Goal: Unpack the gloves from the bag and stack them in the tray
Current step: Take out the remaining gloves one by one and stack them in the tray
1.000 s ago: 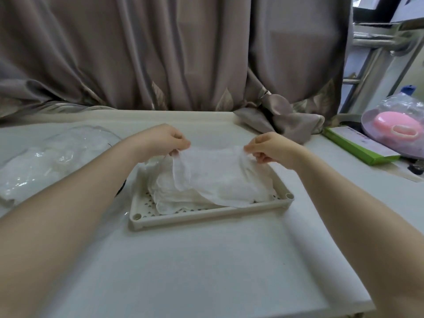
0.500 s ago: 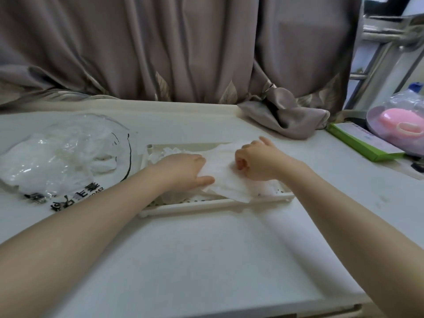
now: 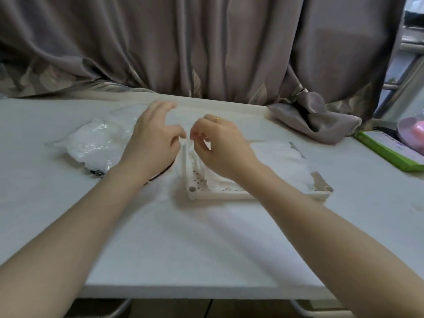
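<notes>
— So where are your hands right now?

— Both are lifted off the stack. My left hand (image 3: 152, 140) hovers with fingers loosely spread, holding nothing that I can see, over the near edge of the bag (image 3: 96, 143). My right hand (image 3: 218, 145) hangs above the left end of the tray (image 3: 321, 191), fingers curled inward and thumb near the fingertips; the frame is blurred, so I cannot tell whether it pinches anything.

— How far along are you?

— Partway, I judge. A heap of white gloves (image 3: 280, 161) already lies in the tray, which sits on the bench (image 3: 206, 249) just right of the bag. The bag lies flat but looks full of white material, so more gloves seem left to unpack.

— What differs from half a second ago?

— Back then both hands were pressing the top glove flat in the tray. Now they have let go and swung left toward the bag, and my head has turned that way too, so the tray sits further right in view.
</notes>
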